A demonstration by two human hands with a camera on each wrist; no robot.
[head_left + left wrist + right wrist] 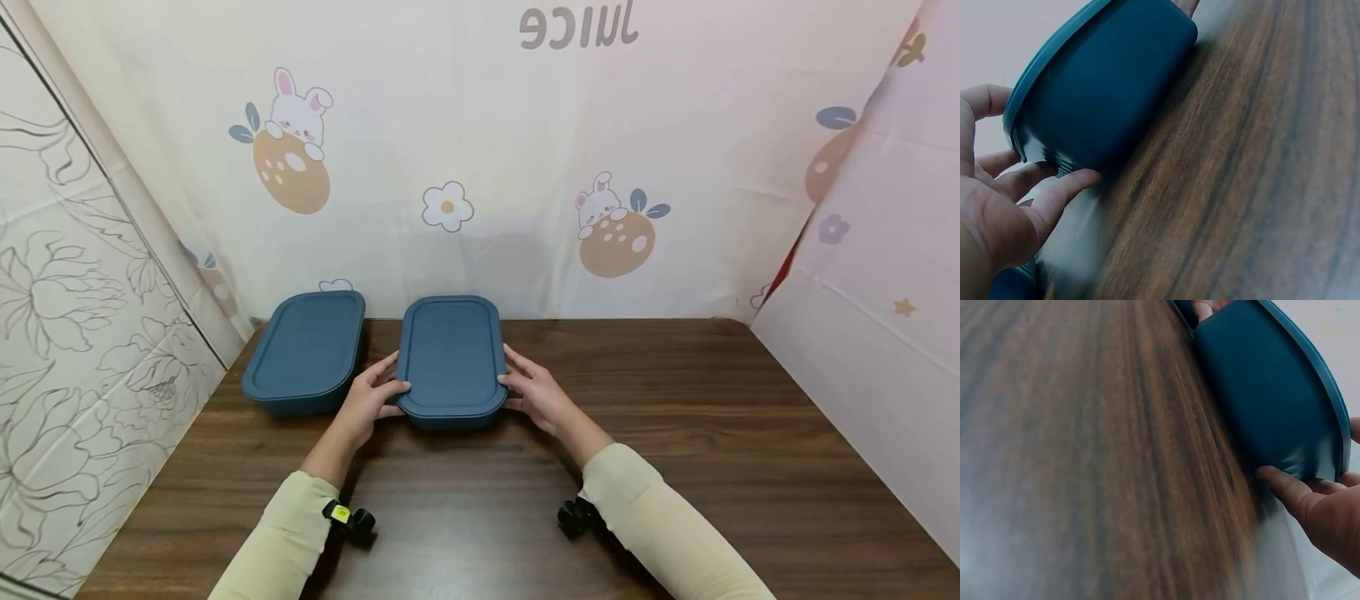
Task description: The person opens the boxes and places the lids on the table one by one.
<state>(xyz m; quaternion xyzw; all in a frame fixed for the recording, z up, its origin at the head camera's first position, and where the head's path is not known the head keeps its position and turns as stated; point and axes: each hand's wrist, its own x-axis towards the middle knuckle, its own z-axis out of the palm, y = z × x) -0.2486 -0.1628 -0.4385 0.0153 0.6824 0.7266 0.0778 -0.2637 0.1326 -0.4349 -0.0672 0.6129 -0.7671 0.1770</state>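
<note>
A blue lidded box [452,354] is held between two hands near the back of the table. The left hand [367,402] grips its left side, thumb on the lid's edge and fingers along the wall. On the opposite side the right hand [542,398] grips it the same way. In the left wrist view the box [1104,81] has the left hand's [1007,206] fingertips low on its wall. The right wrist view has the right hand [1329,506] at the other end of the box [1272,387], a fingertip by its bottom edge.
A second blue lidded box [307,346] stands to the left, close beside the left hand. Behind the dark wooden table [675,433] hangs a printed curtain [510,150], with a flower-patterned panel [90,317] at the left and another light cloth [885,292] at the right.
</note>
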